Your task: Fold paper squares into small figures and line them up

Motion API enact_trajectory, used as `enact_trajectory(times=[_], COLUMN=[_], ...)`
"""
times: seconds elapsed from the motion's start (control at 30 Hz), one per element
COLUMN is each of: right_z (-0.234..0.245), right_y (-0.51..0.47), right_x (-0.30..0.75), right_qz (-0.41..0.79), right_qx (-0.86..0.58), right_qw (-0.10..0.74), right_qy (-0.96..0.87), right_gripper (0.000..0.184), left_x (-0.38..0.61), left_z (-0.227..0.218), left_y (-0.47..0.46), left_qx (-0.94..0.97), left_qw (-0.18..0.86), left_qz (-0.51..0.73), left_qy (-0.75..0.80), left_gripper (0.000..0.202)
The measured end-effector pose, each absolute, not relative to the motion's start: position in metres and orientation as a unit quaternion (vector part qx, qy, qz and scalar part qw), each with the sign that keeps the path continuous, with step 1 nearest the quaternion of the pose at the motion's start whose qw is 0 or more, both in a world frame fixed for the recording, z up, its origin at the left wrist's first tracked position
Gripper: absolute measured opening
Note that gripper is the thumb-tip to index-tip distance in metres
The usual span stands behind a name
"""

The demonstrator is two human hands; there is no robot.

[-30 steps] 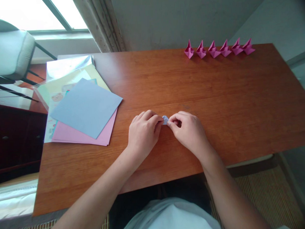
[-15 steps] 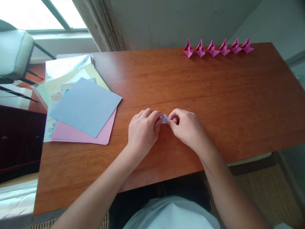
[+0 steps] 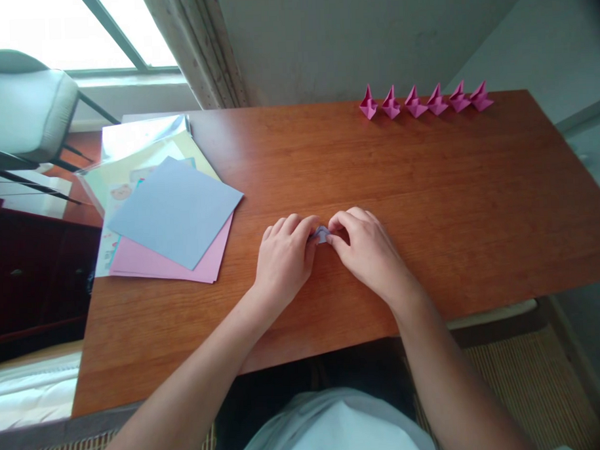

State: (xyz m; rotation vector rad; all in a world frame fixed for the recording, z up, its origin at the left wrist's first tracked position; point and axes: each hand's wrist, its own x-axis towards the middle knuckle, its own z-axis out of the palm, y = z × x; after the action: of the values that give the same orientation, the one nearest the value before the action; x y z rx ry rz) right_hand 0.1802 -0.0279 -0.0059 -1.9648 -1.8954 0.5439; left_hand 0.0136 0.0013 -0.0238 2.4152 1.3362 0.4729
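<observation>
A small folded piece of pale blue paper [image 3: 322,235] is held between my two hands, a little above or on the wooden table [image 3: 298,166]; I cannot tell which. My left hand [image 3: 287,252] pinches its left end between thumb and fingers. On the other side, the thumb and index finger of my right hand [image 3: 362,242] grip the right end. Much of the paper is covered by fingertips, so its full shape is hidden.
Several pink origami figures [image 3: 415,103] stand in a row along the table's far right edge. At the left lies a blue paper sheet [image 3: 179,213] over pink sheets [image 3: 153,261] and clear plastic packets [image 3: 144,137]. A chair [image 3: 25,110] stands beyond the left end.
The folded paper's visible part has changed from flatter to slightly arched between my fingers. My right hand has shifted slightly upward. The whole view has tilted a little.
</observation>
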Motion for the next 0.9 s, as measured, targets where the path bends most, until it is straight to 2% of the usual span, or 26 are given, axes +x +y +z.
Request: enact_trajectory(times=[0.17,0.33,0.47,0.63,0.77,0.9], right_z=[-0.010,-0.013,-0.015,-0.017,-0.015,-0.013], right_y=[-0.034,-0.038,-0.037,-0.033,-0.032,-0.033], right_x=[0.180,0.183,0.186,0.182,0.181,0.183], right_qz=[0.222,0.280,0.345,0.410,0.476,0.468], right_qx=[-0.663,-0.628,-0.596,-0.558,-0.535,-0.531], right_qw=[0.256,0.320,0.382,0.455,0.424,0.396], right_qy=[-0.668,-0.652,-0.617,-0.559,-0.555,-0.584], right_gripper=[0.011,0.006,0.004,0.016,0.024,0.035], left_x=[0.010,0.004,-0.002,-0.007,-0.007,-0.006], left_z=[-0.025,-0.023,-0.015,-0.005,-0.003,-0.001], left_y=[0.001,0.006,0.007,0.011,0.014,0.014], left_qx=[0.857,0.844,0.781,0.613,0.533,0.516], left_qw=[0.174,0.235,0.378,0.624,0.693,0.708], left_qz=[0.169,0.219,0.258,0.283,0.287,0.280], left_qy=[0.454,0.429,0.425,0.393,0.391,0.392], left_gripper=[0.022,0.018,0.011,0.023,0.027,0.027])
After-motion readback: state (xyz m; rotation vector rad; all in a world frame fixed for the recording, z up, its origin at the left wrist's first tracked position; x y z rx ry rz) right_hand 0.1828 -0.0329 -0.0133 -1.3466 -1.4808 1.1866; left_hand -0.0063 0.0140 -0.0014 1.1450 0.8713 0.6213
